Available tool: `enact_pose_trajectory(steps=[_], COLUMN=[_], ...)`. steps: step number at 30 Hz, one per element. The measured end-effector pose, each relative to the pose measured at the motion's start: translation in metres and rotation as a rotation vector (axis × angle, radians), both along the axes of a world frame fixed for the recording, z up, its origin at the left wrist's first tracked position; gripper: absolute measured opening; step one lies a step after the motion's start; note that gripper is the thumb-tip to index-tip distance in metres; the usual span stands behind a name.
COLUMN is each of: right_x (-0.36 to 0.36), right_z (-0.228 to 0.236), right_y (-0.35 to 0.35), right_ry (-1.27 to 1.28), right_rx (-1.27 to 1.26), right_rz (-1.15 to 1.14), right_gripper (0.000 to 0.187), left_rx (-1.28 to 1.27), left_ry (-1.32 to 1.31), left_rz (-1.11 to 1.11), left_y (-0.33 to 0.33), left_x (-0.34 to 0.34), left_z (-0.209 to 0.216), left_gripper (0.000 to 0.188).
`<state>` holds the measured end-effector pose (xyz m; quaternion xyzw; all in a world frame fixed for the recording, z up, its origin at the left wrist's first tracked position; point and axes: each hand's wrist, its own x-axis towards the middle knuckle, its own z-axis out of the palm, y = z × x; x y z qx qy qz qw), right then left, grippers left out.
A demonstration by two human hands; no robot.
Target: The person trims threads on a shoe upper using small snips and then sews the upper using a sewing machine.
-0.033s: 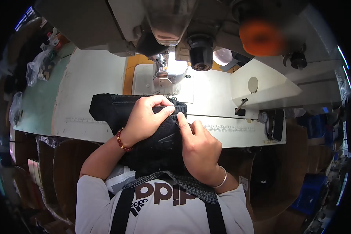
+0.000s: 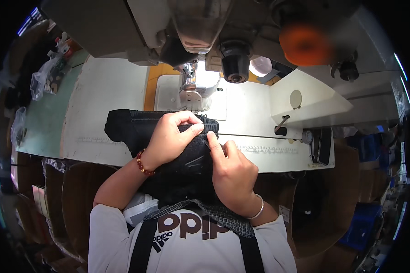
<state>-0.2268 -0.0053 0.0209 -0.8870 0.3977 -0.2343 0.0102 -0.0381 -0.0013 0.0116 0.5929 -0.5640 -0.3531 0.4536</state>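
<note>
A black garment (image 2: 177, 175) with a gathered, ribbed edge (image 2: 209, 125) lies across the front of the sewing machine table and hangs over my lap. My left hand (image 2: 171, 139) is closed on that edge, pinching it between thumb and index finger. Close to its right, my right hand (image 2: 234, 175) holds the cloth at the end of the ribbed band, its index finger laid along the edge and the other fingers curled. A thin pale glint shows beside that index finger; what it is I cannot make out. Just beyond the cloth stands the machine's presser foot and needle area (image 2: 193, 95).
The machine head (image 2: 187, 27) hangs low over the far side, with a black knob (image 2: 235, 63) and a blurred orange part (image 2: 305, 44). A ruler strip (image 2: 269, 149) runs along the white table (image 2: 100, 91). Plastic bags (image 2: 41, 79) lie far left; cardboard boxes (image 2: 346, 195) stand below at right.
</note>
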Motion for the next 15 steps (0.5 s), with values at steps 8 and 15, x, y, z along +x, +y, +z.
enact_pose_trajectory(steps=[8, 15], right_x=[0.009, 0.001], right_z=[-0.041, -0.039], right_y=[-0.014, -0.019], right_ry=[-0.483, -0.686], right_rx=[0.117, 0.322], right_rz=[0.103, 0.208], right_gripper=[0.040, 0.038], left_rx=[0.127, 0.117], left_ry=[0.410, 0.369], left_rz=[-0.126, -0.072], left_y=[-0.003, 0.000], left_x=[0.001, 0.004], left_z=[-0.018, -0.017], left_gripper=[0.012, 0.010])
